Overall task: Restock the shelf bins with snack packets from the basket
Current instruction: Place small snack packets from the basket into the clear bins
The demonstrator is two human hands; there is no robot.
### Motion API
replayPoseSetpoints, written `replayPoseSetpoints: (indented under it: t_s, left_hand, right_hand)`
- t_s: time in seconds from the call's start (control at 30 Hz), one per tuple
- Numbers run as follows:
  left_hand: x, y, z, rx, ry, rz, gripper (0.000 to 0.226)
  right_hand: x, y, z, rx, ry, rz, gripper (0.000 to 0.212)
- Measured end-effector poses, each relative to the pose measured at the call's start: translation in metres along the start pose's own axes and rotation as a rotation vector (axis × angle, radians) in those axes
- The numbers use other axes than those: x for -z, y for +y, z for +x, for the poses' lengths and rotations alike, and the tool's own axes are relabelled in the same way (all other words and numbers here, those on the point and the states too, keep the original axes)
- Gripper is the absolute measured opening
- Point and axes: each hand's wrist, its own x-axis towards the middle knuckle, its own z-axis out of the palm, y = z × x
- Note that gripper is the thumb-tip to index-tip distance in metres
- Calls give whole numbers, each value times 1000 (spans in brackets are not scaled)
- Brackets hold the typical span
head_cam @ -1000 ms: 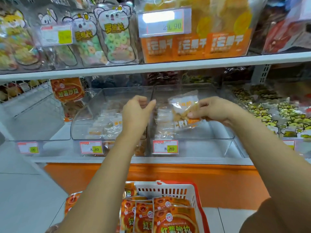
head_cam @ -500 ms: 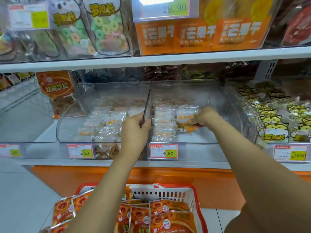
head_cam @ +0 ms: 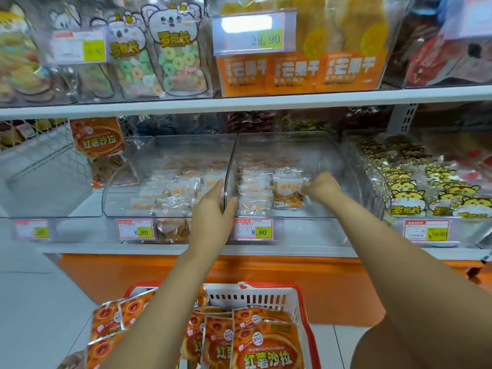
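Two clear shelf bins stand side by side on the lower shelf. My left hand (head_cam: 213,209) grips the clear divider wall (head_cam: 229,169) between the left bin (head_cam: 125,182) and the right bin (head_cam: 330,155). My right hand (head_cam: 320,188) reaches into the right bin and pinches the edge of a small clear snack packet (head_cam: 287,191) with orange print, standing beside a row of like packets (head_cam: 254,187). Below, a red and white basket (head_cam: 266,295) holds several orange snack packets (head_cam: 263,347).
Yellow cat-print packets (head_cam: 415,193) fill the bin at the right. An orange packet (head_cam: 97,138) hangs at the left beside a wire rack (head_cam: 40,155). Price tags (head_cam: 253,229) line the shelf front. The upper shelf (head_cam: 266,101) carries candy and orange bags.
My right hand has carried the small packet down from above the bin's rim into the right bin, beside the row. My left hand moved down onto the divider wall.
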Motion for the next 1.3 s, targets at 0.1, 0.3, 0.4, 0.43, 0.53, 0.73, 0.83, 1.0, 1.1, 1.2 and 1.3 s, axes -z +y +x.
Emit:
replayPoseSetpoints:
  t_s: [0.1,0.3,0.4,0.43,0.53,0.73,0.83,1.0,1.1,1.2,1.3]
  left_hand:
    - [6,1,-12,59,-10,-28,49]
    - [39,-18,-46,30,1,-65,30]
    - [61,-44,-74,138,-212,49,40]
    - [66,-54,-82,188,-300,126,40]
    - [82,-96,-110,400,-536,416,41]
    - [113,-163,-170,803,-859,688,43]
    - [117,-168,-188,850,-862,740,51]
    - [112,-189,-206,836,-781,683,46]
    - [110,-178,-205,780,-737,723,23]
    - [110,-151,-201,732,-711,765,21]
    - [118,-121,-192,714,-542,620,14]
  right_hand:
    - [7,1,-10,42,63,25,32]
    - [23,-27,-75,350,61,11,49]
    - [3,-35,-117,532,-84,-14,53]
    - [-9,-33,-126,563,-164,-25,51]
    - [-61,-22,-150,627,-382,-276,36]
    - [-168,33,-178,629,-688,-565,24]
    - [-197,51,-191,643,-758,-731,28]
    - [-207,49,-202,700,-704,-807,33]
    - [-212,53,-196,660,-690,-749,18]
    - [-206,50,-195,590,-692,-581,23]
    - [-196,33,-198,490,-712,-263,57]
